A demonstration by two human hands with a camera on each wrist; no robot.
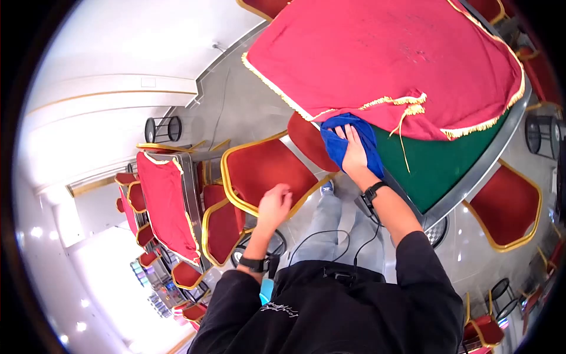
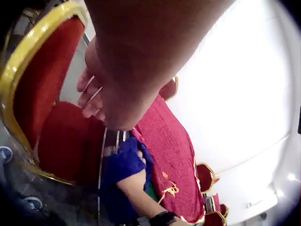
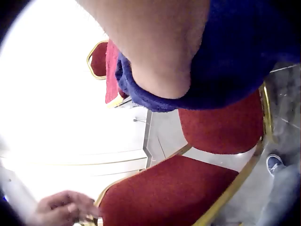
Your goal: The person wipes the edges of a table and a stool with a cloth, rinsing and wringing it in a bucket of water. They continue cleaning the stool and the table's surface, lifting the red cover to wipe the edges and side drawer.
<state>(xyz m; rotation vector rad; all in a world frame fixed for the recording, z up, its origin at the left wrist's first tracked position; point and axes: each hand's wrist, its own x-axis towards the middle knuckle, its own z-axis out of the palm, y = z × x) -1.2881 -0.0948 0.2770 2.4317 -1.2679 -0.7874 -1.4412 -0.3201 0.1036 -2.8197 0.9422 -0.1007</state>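
Note:
My right hand [image 1: 354, 152] rests on a blue cloth [image 1: 333, 146] at the near left corner of a table, fingers laid straight over it. The cloth drapes over the table's edge, and in the right wrist view its folds [image 3: 235, 61] hang around the hand. Beside it lies a red tablecloth [image 1: 383, 53] with yellow fringe, pulled back so that a strip of green tabletop [image 1: 424, 168] shows. My left hand [image 1: 275, 205] hangs in the air by a red chair [image 1: 265, 171], holding nothing, its fingers loosely bent.
A grey rim [image 1: 486, 168] borders the table. Another red chair [image 1: 507, 206] stands at its right. To the left is a second table with a red cover [image 1: 168, 206], chairs around it. A black wire bin [image 1: 163, 129] stands near the white wall.

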